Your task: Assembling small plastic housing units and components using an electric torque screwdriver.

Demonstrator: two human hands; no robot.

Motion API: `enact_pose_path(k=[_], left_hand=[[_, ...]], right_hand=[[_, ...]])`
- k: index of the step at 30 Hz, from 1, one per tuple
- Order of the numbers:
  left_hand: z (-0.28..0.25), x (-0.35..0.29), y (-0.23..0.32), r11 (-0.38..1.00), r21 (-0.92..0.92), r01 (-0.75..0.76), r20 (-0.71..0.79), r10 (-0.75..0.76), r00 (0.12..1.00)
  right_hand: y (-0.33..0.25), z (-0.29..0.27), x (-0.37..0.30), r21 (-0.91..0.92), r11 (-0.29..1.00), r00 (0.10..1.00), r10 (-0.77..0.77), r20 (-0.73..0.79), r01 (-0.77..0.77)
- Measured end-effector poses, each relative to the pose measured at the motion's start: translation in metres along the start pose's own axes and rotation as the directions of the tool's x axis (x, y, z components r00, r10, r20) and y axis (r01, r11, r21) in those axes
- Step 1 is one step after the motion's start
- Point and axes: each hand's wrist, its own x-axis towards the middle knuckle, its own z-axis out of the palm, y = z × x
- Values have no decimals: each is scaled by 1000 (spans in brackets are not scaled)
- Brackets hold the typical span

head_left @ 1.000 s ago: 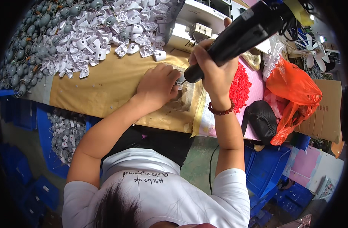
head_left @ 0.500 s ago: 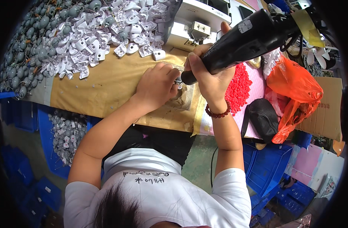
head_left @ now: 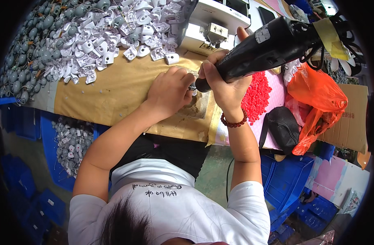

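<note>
Tilted flatter than before, the black power screwdriver [head_left: 268,45] is being gripped by right hand [head_left: 223,87] fingers, tip beside left hand [head_left: 168,92] fingers pinching a hidden part.

Workpiece hidden under left hand [head_left: 168,92]; black power screwdriver [head_left: 268,47] tip unseen.

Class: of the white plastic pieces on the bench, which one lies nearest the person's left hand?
The lone white piece at the pile's lower right edge, just above the left hand; the rest lie farther up-left.

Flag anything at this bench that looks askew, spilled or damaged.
Two things: small red pieces lie loose on the pink sheet beside the right hand, and yellow tape is wrapped round the black power screwdriver.
</note>
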Motion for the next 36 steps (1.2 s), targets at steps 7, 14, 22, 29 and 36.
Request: enact_pose_path(k=[7, 14, 22, 29, 36], left_hand=[[-1, 0, -2, 1000, -25, -14, -15, 13, 1000], [-6, 1, -2, 996, -86, -14, 11, 15, 1000], [-8, 3, 1, 999, -43, 25, 50, -22, 998], [-6, 0, 3, 999, 2, 48, 33, -48, 998], [-7, -5, 4, 998, -25, 51, 20, -50, 999]], right_hand=[[-3, 4, -8, -2, 1000, 999, 25, -28, -25], [12, 2, -19, -80, 996, 999, -41, -6, 41], [27, -11, -28, -234, 962, 986, -112, 120, 138], [18, -11, -15, -152, 988, 999, -19, 29, 23], [31, -90, 31, -68, 974, 897, 169, -409, -214]])
